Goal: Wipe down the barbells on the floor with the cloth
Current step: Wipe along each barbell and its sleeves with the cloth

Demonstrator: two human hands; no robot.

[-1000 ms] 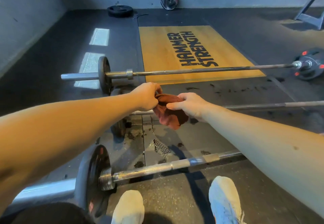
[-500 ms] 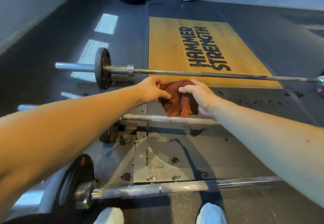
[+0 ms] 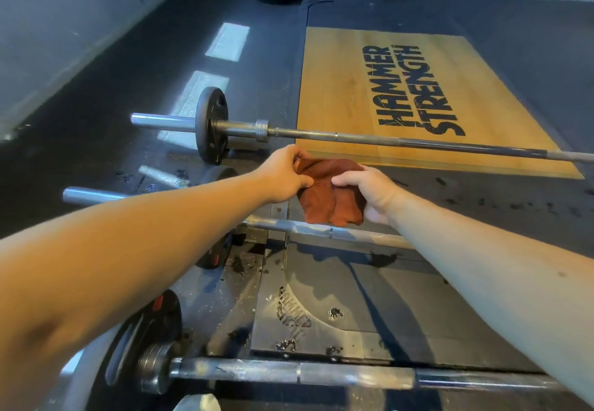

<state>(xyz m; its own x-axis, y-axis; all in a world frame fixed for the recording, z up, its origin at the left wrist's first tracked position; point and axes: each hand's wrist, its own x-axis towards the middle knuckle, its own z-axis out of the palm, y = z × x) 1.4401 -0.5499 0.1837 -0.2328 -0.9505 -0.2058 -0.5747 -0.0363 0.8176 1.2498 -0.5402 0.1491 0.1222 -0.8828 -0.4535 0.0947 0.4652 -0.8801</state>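
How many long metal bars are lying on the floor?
3. The far steel barbell crosses the wooden platform; the middle steel barbell shows below the rust-red cloth; the near steel barbell lies closest. Others may be hidden.

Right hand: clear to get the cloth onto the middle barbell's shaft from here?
Probably yes. The right hand and left hand both hold the cloth, whose lower edge hangs just above the middle barbell in this view, with nothing between them.

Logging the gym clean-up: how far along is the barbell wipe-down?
Done: nothing visibly wiped. In hand: left hand and right hand grip the cloth just over the middle barbell; contact unclear. Left: that bar, the far barbell and the near barbell, which shows whitish smears.
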